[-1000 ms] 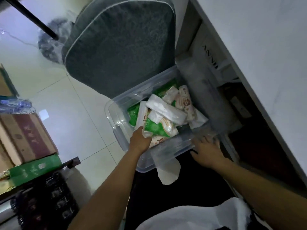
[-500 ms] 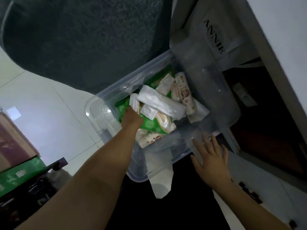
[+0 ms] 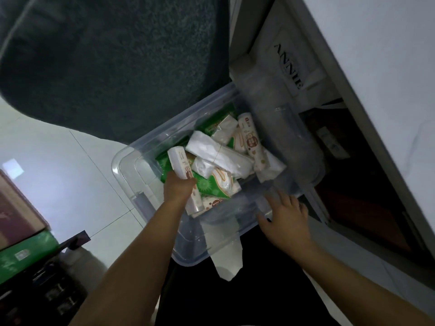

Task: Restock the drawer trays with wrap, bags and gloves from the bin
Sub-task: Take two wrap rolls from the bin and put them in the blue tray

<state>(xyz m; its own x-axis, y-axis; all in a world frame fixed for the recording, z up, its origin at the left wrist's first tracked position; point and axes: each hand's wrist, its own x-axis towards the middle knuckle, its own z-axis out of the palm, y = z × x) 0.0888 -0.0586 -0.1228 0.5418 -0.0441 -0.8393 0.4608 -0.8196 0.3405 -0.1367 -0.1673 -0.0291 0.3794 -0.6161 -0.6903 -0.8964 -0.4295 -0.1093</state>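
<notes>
1. down in the middle of the frame, the left hand [image 3: 180,188] is clenched around a slim white box with brown print [image 3: 182,164], holding it at its lower part so the box tilts up and to the left above the other packs.
2. just right of that grip lie a green and white printed pack [image 3: 213,184] and a folded bundle of white plastic bags [image 3: 219,154], the bundle lying across the heap.
3. further right, a white roll with a brown label [image 3: 251,142] lies lengthwise, close to the bin's right wall.
4. all of these sit inside a clear plastic storage bin [image 3: 131,177], which fills the centre of the frame; a flap of white plastic [image 3: 227,257] hangs over its near rim.
5. the right hand [image 3: 286,220] is released and holds nothing, fingers spread, lying flat against the bin's near right edge.
6. to the right of the bin, at centre right, an open dark drawer [image 3: 353,196] shows below a pale counter [image 3: 376,55]; its trays cannot be made out.
7. a dark grey cushion [image 3: 117,62] covers the upper left, over a pale tiled floor [image 3: 58,165].
</notes>
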